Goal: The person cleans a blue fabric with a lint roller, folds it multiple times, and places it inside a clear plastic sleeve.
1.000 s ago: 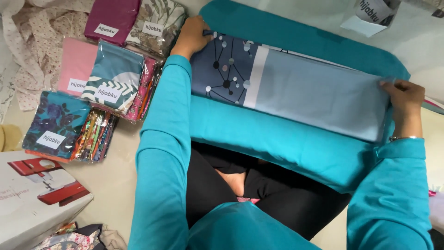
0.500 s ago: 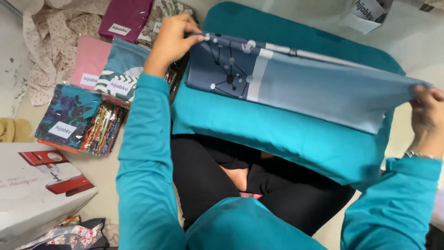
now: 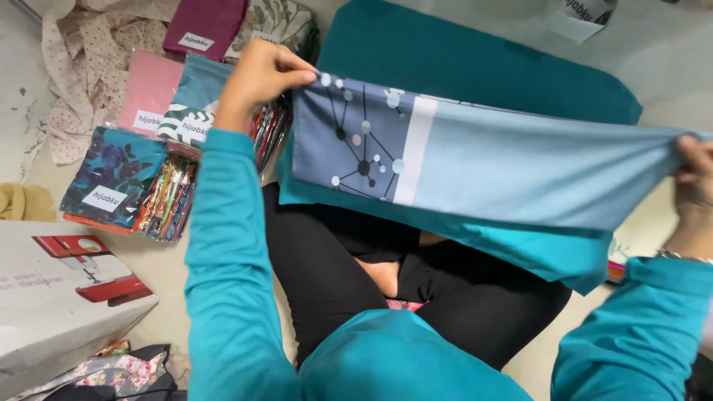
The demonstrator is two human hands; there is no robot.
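I hold a folded light-blue scarf [image 3: 520,167] stretched between both hands, lifted above a teal cushion [image 3: 460,59] that rests on my lap. One end of the scarf is darker blue with a dot-and-line pattern and a white stripe. My left hand [image 3: 260,74] pinches that patterned end at its top corner. My right hand [image 3: 694,174] grips the plain end at the frame's right edge. Both sleeves are teal, and a thin bracelet sits on my right wrist.
Packaged scarves in clear bags [image 3: 122,174] lie stacked on the floor to the left, with pink [image 3: 152,93] and maroon [image 3: 204,26] ones behind. A white cardboard box [image 3: 56,297] with a red sewing-machine picture sits at lower left. Dotted cloth [image 3: 74,52] lies at upper left.
The scarf lay flat on the cushion a second ago. Both hands have since lifted it off the cushion and pulled it taut, closer to the camera.
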